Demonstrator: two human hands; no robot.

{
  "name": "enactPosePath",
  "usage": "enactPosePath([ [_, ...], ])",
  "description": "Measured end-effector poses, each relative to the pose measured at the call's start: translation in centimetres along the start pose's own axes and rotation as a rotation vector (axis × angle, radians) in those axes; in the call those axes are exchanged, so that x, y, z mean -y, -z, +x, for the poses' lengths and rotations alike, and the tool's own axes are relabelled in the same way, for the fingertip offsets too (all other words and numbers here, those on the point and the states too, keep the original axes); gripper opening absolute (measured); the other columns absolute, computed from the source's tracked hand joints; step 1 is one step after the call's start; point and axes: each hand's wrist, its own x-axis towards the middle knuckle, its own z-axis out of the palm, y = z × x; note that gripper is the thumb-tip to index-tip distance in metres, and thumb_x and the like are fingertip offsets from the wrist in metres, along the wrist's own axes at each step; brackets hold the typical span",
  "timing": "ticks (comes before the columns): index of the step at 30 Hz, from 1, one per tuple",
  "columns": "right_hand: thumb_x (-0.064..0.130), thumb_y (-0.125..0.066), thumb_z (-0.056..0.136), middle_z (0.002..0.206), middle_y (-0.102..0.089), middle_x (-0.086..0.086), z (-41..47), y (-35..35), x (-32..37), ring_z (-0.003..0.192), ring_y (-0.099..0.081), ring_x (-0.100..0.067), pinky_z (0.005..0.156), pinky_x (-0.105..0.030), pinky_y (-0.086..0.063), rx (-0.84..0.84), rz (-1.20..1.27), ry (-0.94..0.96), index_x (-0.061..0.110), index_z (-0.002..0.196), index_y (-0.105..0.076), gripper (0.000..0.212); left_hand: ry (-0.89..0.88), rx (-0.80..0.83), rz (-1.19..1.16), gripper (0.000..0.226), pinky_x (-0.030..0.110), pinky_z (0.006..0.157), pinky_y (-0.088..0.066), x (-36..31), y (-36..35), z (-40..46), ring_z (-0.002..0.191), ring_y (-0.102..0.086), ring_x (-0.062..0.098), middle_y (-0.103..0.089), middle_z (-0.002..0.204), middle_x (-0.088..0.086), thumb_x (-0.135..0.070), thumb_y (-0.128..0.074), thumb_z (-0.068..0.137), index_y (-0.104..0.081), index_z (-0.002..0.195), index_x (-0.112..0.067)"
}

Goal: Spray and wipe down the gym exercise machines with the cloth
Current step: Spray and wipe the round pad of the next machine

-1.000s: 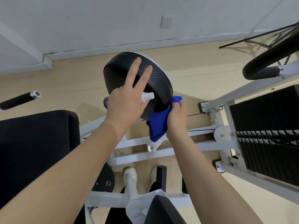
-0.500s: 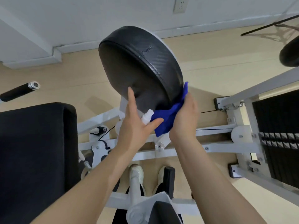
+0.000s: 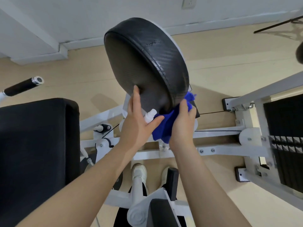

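risk sat with the spray bottle – the left hand held it by thumb alone, fingers steadying the round pad, while the right hand clutched the blue cloth under its rim – a slip seemed likely.

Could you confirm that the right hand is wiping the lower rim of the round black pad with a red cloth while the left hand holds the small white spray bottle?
Not quite: the cloth is blue, not red. The head view shows the right hand pressing a blue cloth against the lower rim of the round black pad, while the left hand holds the small white spray bottle.
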Motion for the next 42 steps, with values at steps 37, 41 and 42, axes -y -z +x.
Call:
enactPosePath([
  [37,0.020,-0.048,0.082,0.060,-0.052,0.008,-7.2,-0.7,9.4,0.059,-0.046,-0.003,0.059,-0.021,-0.039,0.131,-0.463,0.701,0.025,0.070,-0.056,0.015,0.041,-0.004,-0.311,0.079,0.032,0.088,-0.052,-5.2,6.1,0.1,0.109,-0.061,0.016,-0.042,0.146,0.012,-0.036,-0.068,0.077,-0.029,0.146,-0.028],
  [41,0.021,-0.049,0.091,0.089,-0.054,0.006,-6.5,-1.4,9.6,0.074,-0.050,0.000,0.072,-0.024,-0.042,0.081,-0.624,0.776,0.025,0.087,-0.058,0.011,0.031,-0.018,-0.284,0.098,0.059,0.100,-0.041,-7.3,6.7,0.0,0.129,-0.045,0.034,-0.033,0.152,-0.005,-0.059,-0.066,0.063,-0.025,0.147,-0.032],
  [42,0.020,-0.049,0.092,0.097,-0.053,0.006,-6.4,-1.8,9.7,0.078,-0.050,0.004,0.074,-0.020,-0.041,0.083,-0.604,0.752,0.024,0.089,-0.058,0.010,0.049,-0.025,-0.302,0.099,0.058,0.098,-0.043,-7.6,6.7,-0.2,0.126,-0.049,0.032,-0.029,0.154,-0.006,-0.062,-0.063,0.061,-0.025,0.147,-0.033],
])
